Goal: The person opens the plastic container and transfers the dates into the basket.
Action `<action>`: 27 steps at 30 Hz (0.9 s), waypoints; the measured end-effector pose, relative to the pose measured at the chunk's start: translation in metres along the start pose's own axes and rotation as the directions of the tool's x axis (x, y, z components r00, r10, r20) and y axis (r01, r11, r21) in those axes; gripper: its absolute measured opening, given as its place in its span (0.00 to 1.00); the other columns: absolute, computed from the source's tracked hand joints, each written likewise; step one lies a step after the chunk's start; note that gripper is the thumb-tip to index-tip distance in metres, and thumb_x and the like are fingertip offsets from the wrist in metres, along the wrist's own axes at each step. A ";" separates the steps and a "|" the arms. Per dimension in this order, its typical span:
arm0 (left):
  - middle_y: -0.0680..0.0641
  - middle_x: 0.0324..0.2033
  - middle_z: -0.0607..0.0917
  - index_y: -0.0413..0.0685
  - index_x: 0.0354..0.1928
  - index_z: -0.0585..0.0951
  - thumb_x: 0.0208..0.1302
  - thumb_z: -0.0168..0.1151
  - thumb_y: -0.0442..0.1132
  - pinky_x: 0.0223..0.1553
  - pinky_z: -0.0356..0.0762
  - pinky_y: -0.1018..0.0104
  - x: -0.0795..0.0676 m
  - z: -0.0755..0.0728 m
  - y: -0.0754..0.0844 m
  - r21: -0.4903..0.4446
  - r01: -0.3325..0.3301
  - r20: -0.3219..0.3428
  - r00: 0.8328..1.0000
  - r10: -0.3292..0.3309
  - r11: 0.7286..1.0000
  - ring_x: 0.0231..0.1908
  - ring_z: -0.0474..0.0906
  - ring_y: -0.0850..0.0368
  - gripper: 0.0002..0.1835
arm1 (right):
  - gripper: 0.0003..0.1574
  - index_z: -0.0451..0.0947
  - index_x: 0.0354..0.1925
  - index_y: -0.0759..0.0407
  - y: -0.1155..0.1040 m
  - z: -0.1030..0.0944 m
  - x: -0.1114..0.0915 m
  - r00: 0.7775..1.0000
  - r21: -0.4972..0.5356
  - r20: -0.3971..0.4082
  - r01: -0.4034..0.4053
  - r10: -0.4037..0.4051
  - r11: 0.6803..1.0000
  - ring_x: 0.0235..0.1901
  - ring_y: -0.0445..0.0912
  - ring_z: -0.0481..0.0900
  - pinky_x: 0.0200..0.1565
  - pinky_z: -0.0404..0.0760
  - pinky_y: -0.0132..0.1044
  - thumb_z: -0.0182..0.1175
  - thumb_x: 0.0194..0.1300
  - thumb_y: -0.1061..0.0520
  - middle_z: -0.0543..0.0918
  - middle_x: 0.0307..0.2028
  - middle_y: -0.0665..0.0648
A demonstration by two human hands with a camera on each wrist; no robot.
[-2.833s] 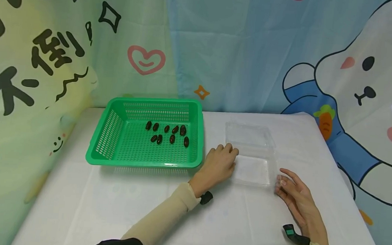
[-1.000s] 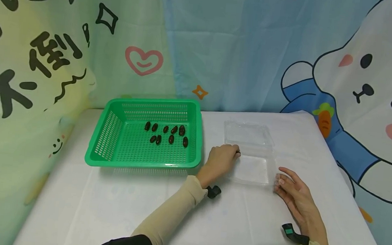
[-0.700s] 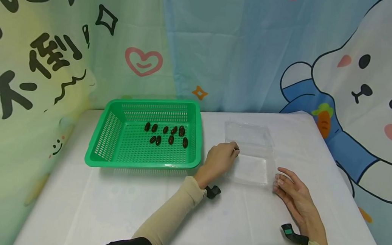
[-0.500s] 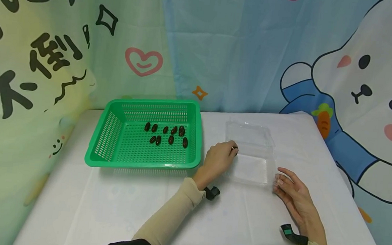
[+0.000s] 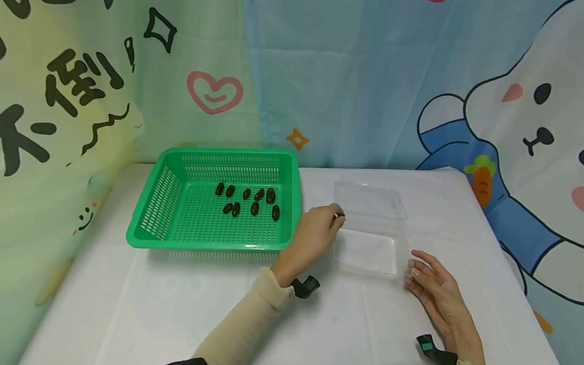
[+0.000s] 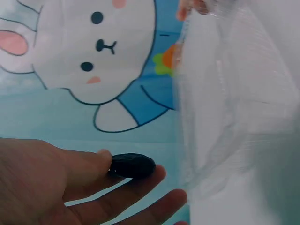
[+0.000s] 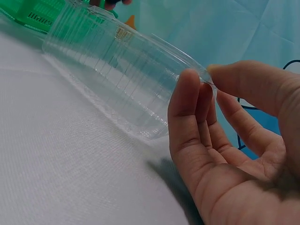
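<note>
My left hand (image 5: 314,235) pinches a dark, wrinkled, oval date (image 6: 133,166) between thumb and fingertips, plain in the left wrist view. It hovers at the left side of a clear plastic clamshell box (image 5: 368,253), whose lid (image 5: 370,202) is folded back behind it. No date shows inside the box. At the box's right front corner, my right hand (image 5: 439,297) pinches the thin rim between thumb and index finger, as the right wrist view (image 7: 206,77) confirms. Several more dates (image 5: 254,208) lie in two loose rows in the green basket (image 5: 165,244).
The green basket stands left of the box, a narrow gap between them. White cloth (image 5: 342,333) covers the table, and a printed curtain (image 5: 339,84) hangs close behind its far edge. A black wrist camera (image 5: 305,287) sits on the left wrist, another (image 5: 435,351) on the right.
My left hand has drawn left from over the box toward the basket, still pinching the date. My right hand stays on the rim, and the dates in the basket look unmoved.
</note>
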State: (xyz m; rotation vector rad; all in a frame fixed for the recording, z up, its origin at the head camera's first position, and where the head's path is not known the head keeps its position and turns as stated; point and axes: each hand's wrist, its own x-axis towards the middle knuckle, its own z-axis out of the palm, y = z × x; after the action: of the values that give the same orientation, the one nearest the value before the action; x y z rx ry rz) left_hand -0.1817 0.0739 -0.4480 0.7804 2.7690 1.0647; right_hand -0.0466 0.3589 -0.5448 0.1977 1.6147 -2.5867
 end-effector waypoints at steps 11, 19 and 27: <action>0.41 0.46 0.89 0.42 0.59 0.83 0.82 0.54 0.40 0.44 0.87 0.67 -0.003 -0.051 -0.019 -0.468 0.044 0.235 0.969 0.076 0.883 0.43 0.90 0.48 0.15 | 0.28 0.71 0.69 0.52 0.000 0.001 -0.001 1.000 -0.003 0.011 0.010 -0.010 1.000 0.47 0.38 0.85 0.49 0.87 0.30 0.51 0.78 0.72 0.84 0.50 0.49; 0.41 0.48 0.87 0.39 0.61 0.82 0.81 0.54 0.37 0.52 0.89 0.53 -0.006 -0.086 -0.041 -0.664 0.176 0.345 0.934 0.090 0.726 0.41 0.87 0.52 0.15 | 0.28 0.71 0.69 0.52 0.000 0.001 0.000 1.000 -0.006 0.005 0.010 -0.010 1.000 0.47 0.38 0.85 0.49 0.87 0.30 0.52 0.77 0.71 0.84 0.50 0.49; 0.38 0.50 0.86 0.40 0.62 0.81 0.82 0.53 0.37 0.56 0.86 0.48 -0.013 -0.116 -0.067 -0.678 0.280 0.396 0.918 0.017 0.680 0.44 0.86 0.47 0.15 | 0.28 0.71 0.69 0.53 0.001 0.002 -0.001 1.000 0.000 0.015 0.017 -0.017 1.000 0.47 0.37 0.86 0.49 0.87 0.30 0.51 0.77 0.72 0.84 0.50 0.49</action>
State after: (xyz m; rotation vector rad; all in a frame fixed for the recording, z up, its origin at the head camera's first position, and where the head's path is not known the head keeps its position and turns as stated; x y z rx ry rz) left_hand -0.2274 -0.0452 -0.4053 0.5571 1.7903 1.6099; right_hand -0.0452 0.3566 -0.5447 0.1646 1.6179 -2.5943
